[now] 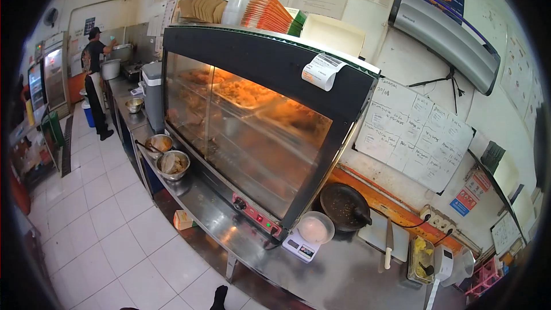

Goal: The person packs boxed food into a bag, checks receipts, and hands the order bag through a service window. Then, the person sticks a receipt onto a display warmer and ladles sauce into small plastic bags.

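A fast-food shop's kitchen, it seems: a glass warming cabinet (247,132) holds trays of what looks like fried chicken, stacked paper packaging (267,14) sits on top, with a steel counter (338,275), kitchen scale (302,245) and handwritten wall charts (413,135).

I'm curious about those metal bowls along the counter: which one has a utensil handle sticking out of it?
The metal bowl just behind the nearest bowl. A dark handle juts out to its left; the nearest bowl and the far small one show none.
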{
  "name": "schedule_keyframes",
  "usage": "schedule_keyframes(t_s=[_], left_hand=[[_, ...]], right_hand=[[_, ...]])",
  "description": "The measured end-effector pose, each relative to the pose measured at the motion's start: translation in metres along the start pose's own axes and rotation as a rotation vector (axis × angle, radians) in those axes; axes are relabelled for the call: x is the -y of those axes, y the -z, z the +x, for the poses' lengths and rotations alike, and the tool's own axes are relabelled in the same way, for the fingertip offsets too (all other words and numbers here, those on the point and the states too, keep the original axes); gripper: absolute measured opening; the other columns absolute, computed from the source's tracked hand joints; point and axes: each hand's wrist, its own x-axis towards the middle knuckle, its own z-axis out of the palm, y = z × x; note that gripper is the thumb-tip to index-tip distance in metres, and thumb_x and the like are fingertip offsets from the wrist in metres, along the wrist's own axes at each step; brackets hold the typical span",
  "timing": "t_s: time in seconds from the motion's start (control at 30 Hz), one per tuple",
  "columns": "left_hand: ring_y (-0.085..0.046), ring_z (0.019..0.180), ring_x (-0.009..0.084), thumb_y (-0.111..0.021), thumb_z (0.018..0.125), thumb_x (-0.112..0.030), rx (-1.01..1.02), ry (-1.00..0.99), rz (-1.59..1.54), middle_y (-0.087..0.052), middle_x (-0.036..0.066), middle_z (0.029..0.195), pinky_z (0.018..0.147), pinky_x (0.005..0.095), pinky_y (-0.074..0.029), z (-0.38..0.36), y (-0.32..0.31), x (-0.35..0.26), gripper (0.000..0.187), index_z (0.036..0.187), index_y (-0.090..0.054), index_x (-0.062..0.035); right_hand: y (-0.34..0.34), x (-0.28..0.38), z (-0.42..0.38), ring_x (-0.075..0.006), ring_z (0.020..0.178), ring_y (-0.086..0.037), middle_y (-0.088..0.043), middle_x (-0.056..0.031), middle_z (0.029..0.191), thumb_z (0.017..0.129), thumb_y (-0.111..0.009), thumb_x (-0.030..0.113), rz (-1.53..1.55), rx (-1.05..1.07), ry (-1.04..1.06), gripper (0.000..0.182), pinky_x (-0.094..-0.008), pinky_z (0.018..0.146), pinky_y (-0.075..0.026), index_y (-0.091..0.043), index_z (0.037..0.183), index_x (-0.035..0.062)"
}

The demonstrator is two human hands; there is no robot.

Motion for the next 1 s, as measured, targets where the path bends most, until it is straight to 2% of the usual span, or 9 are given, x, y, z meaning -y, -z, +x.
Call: schedule_keyframes(t_s=[0.27,0.5,0.6,0.67,0.7,0.77,0.9,0.93,1.0], left_hand=[[-0.057,0.093,0.0348,-0.056,0.074,-0.038,-0.069,0.634,0.180,-0.059,0.018,0.103,0.085,0.0447,-0.042,-0.122,0.023,0.139,0.047,0.113,-0.054,-0.0098],[-0.057,0.096,0.0364,-0.055,0.074,-0.037,-0.205,1.195,0.166,-0.059,0.019,0.106,0.087,0.0451,-0.042,-0.220,0.004,0.193,0.050,0.116,-0.053,-0.0088],[-0.057,0.098,0.0375,-0.058,0.071,-0.031,0.174,1.145,0.311,-0.062,0.021,0.099,0.085,0.0457,-0.042,-0.212,0.004,0.243,0.033,0.092,-0.067,-0.0075],[-0.056,0.100,0.0325,-0.058,0.074,-0.038,0.215,0.623,-0.174,-0.061,0.016,0.102,0.085,0.0448,-0.043,-0.203,0.038,0.327,0.036,0.093,-0.065,-0.0087],[-0.058,0.097,0.0300,-0.059,0.074,-0.041,0.262,0.950,-0.006,-0.061,0.012,0.101,0.082,0.0444,-0.045,-0.180,0.057,0.341,0.043,0.103,-0.061,-0.0100],[-0.055,0.104,0.0297,-0.054,0.079,-0.046,0.304,0.859,0.224,-0.059,0.014,0.108,0.087,0.0442,-0.044,-0.165,0.145,0.372,0.049,0.117,-0.054,-0.0156],[-0.057,0.101,0.0294,-0.056,0.078,-0.043,-0.230,1.012,-0.091,-0.060,0.014,0.108,0.085,0.0413,-0.046,-0.136,0.293,0.417,0.048,0.114,-0.055,-0.0112],[-0.057,0.101,0.0294,-0.056,0.078,-0.042,-0.444,1.094,-0.286,-0.060,0.015,0.108,0.085,0.0407,-0.046,-0.131,0.316,0.432,0.048,0.113,-0.055,-0.0092],[-0.056,0.103,0.0304,-0.057,0.077,-0.042,-0.360,1.173,-0.195,-0.060,0.016,0.108,0.086,0.0406,-0.045,-0.123,0.350,0.464,0.049,0.111,-0.056,-0.0070]], right_hand=[[-0.036,0.009,0.004,-0.0234,0.077,-0.058,-0.061,-0.0127,0.087,0.078,-0.060,0.011,-0.036,0.108,-0.010,0.025,-0.0339,0.069,-0.046,-0.056,0.102,0.0042],[-0.139,0.019,0.036,-0.0246,0.079,-0.059,-0.061,-0.0132,0.088,0.078,-0.061,0.012,-0.138,0.402,0.000,0.027,-0.0347,0.071,-0.046,-0.056,0.103,0.0045],[-0.214,0.025,0.052,-0.0251,0.080,-0.060,-0.062,-0.0134,0.089,0.078,-0.062,0.013,-0.201,0.524,-0.013,0.028,-0.0350,0.072,-0.047,-0.056,0.104,0.0046],[-0.270,0.030,0.066,-0.0254,0.081,-0.060,-0.062,-0.0135,0.090,0.078,-0.062,0.014,-0.259,0.596,-0.024,0.029,-0.0352,0.072,-0.047,-0.056,0.105,0.0046],[-0.296,0.033,0.069,-0.0256,0.081,-0.060,-0.062,-0.0136,0.090,0.077,-0.062,0.014,-0.292,0.632,-0.028,0.029,-0.0354,0.073,-0.047,-0.056,0.105,0.0047],[-0.346,0.038,0.081,-0.0259,0.082,-0.060,-0.062,-0.0137,0.090,0.077,-0.063,0.014,-0.373,0.704,-0.043,0.030,-0.0356,0.073,-0.047,-0.056,0.105,0.0047],[-0.424,0.038,0.121,-0.0266,0.083,-0.061,-0.062,-0.0140,0.091,0.077,-0.063,0.015,-0.536,0.801,-0.004,0.031,-0.0360,0.074,-0.047,-0.056,0.106,0.0049],[-0.436,0.038,0.140,-0.0268,0.084,-0.061,-0.062,-0.0141,0.091,0.077,-0.063,0.015,-0.579,0.800,0.089,0.032,-0.0361,0.075,-0.047,-0.056,0.106,0.0049],[-0.459,0.034,0.186,-0.0271,0.084,-0.061,-0.063,-0.0142,0.092,0.077,-0.064,0.016,-0.728,0.748,0.459,0.032,-0.0364,0.075,-0.047,-0.056,0.107,0.0050]])
